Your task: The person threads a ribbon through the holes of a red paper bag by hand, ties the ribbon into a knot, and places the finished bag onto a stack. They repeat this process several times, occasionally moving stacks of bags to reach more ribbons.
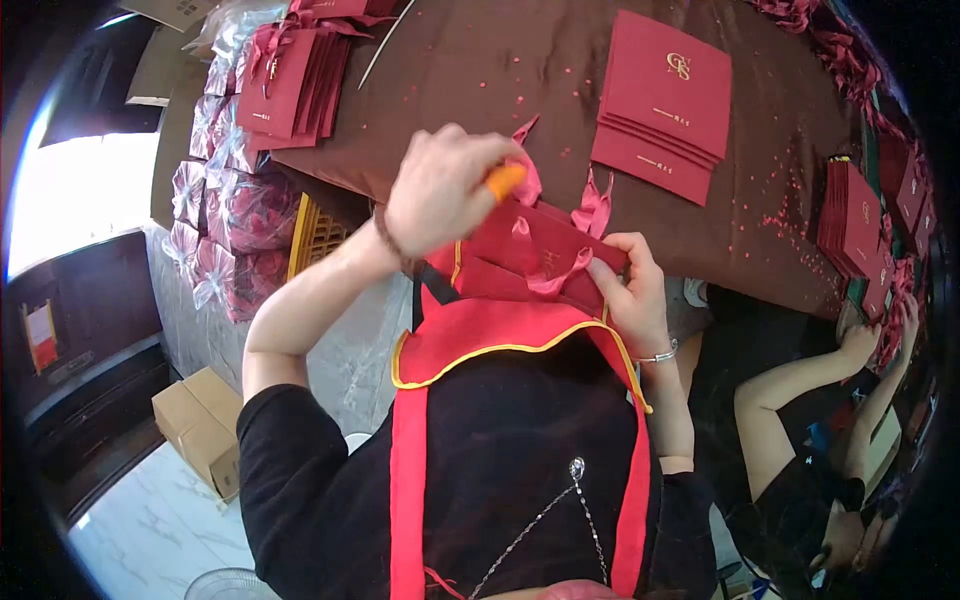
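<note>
A dark red paper gift bag (490, 240) with pink ribbon handles lies against the front of my red, yellow-edged apron (480, 335), at the table edge. My right hand (635, 285) grips its right side, thumb on the near face and fingers behind. Over its left end, my left hand (445, 185) is closed, slightly blurred, with an orange finger cot (505, 181) on one digit. A pink ribbon (528, 178) comes out right by those fingertips. Another ribbon loop (545, 284) hangs across the bag's front, and a ribbon end (593, 208) sticks up behind it.
On the brown-clothed table (460, 90) lie a stack of red bags (665, 95), more ribboned bags (290, 80) and scattered red bits. Plastic-wrapped packs (240, 215) are piled at left, above a cardboard box (200, 425). At right, another person's arms (800, 375) reach toward more bags (855, 215).
</note>
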A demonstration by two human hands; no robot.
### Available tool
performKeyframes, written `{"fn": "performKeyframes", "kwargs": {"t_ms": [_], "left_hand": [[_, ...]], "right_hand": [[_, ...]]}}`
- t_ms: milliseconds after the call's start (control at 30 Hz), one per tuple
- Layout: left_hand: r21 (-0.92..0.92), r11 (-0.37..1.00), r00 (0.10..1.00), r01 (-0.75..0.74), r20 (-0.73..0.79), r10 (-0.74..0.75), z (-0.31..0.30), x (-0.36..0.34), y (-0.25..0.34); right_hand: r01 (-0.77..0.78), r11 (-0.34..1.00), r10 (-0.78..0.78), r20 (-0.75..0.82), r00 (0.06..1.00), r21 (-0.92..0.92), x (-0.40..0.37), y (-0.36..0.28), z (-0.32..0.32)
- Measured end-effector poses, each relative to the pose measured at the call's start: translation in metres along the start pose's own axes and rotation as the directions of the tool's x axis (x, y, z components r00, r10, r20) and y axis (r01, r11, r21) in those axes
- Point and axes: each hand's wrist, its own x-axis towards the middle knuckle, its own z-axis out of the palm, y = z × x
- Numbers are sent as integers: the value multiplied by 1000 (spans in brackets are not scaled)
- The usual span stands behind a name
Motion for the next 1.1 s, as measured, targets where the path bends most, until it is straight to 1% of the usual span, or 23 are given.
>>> {"fn": "performKeyframes", "kwargs": {"t_ms": [33,100,133,167,233,267,300,367,400,433,467,500,567,600,667,833,867,900,933,967,1033,1067,1100], "left_hand": [[50,997,999,53,8,-53,3,5,-12],[-39,970,960,240,159,-231,11,11,-23],[-223,910,919,350,268,-288,14,14,-24],[-227,910,920,347,271,-283,19,13,-25],[-695,625,934,356,291,-209,24,12,-25],[-806,443,915,392,293,-276,25,10,-21],[-807,440,915,394,298,-274,25,7,-15],[-737,649,962,189,4,-275,23,0,-3],[-730,668,977,146,1,-213,18,-2,4],[-554,831,995,44,-47,-85,15,-1,6],[-348,935,997,-71,-63,52,12,1,7],[-374,927,999,13,41,2,9,5,15],[-191,980,994,-50,83,67,18,19,12],[-245,968,976,46,218,9,20,30,14],[-266,956,961,123,271,-49,26,44,19],[-431,890,914,147,403,44,34,54,21],[-457,868,909,195,416,15,35,54,20],[-482,842,903,244,429,-15,37,53,19],[-506,811,895,293,444,-47,38,52,18],[-496,821,903,282,426,-53,39,54,16],[-527,819,940,229,339,-45,43,60,10],[-574,790,956,216,289,-52,49,68,-1],[-569,802,969,182,242,-48,53,82,-17]], "right_hand": [[19,1000,-19,-7,1000,8,-1,-3,1],[9,1000,-9,-5,1000,-12,-2,-10,-1],[-5,1000,5,0,1000,-26,-3,-12,-1],[29,999,-29,-7,1000,-16,-2,-5,0],[27,1000,-27,-8,1000,-7,-1,-6,1],[26,1000,-26,-4,1000,7,-1,-7,1],[20,1000,-20,0,1000,0,-1,-9,1],[21,1000,-21,-3,1000,20,0,-7,2],[26,999,-26,-4,1000,42,0,-6,3],[25,999,-25,1,1000,43,1,-7,3],[11,1000,-11,19,1000,8,1,-9,2],[-3,1000,4,38,999,-29,1,-12,0],[46,997,-42,62,997,-59,2,-17,0],[97,992,-90,80,993,-84,3,-20,1],[75,994,-67,99,993,-78,3,-24,1],[-43,993,61,161,985,-113,3,-13,5],[-30,987,17,84,996,159,2,-7,15],[4,909,-4,0,1000,416,0,0,22],[16,896,-42,49,998,443,2,8,23],[12,896,-40,54,998,444,2,15,23],[50,964,-92,151,984,262,5,22,22],[131,962,-171,156,973,239,5,17,20],[133,962,-174,157,972,240,4,15,20]]}}
